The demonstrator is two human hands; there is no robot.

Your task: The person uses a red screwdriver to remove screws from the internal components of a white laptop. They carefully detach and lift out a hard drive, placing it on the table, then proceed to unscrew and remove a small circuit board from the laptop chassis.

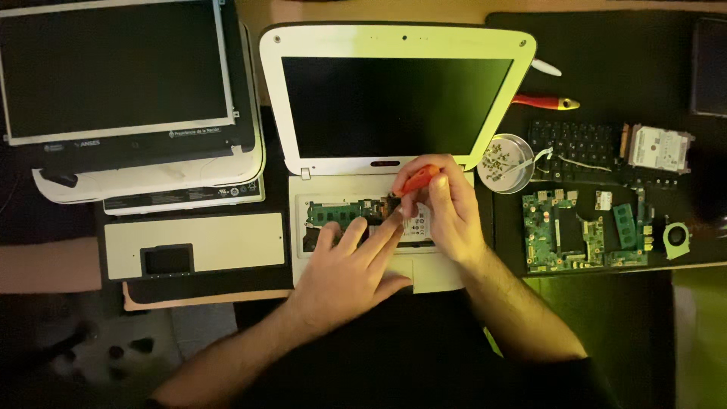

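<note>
Hands were both at centre frame, over the opened base of a small white laptop (424, 45). Right hand (447, 208) was closed around an orange-handled screwdriver (419, 179), tip angled down-left into the exposed internals near a green board strip (337, 213). Exact contact point was hidden by the fingers, probably a screw beside the silver drive (418, 226). Left hand (348, 265) lay flat and open, gripping nothing, fingers spread across the lower edge of the open bay, index fingertip just beside the screwdriver tip.

Laptop screen was dark, lid tilted back toward top centre. Upper left of the frame: a second white laptop (144, 178) with a loose dark display panel (113, 76) lying on top. Below that, a detached white palmrest plate (197, 242) with a rectangular cutout.

Right of centre: a round clear dish (506, 163) holding small screws, touching the lid corner. Lower right: a bare green motherboard (564, 231), a small fan (676, 238) beside it. Above those, a black keyboard (575, 144), a hard drive (660, 148), and another red-handled tool (541, 101) near the lid's right edge
</note>
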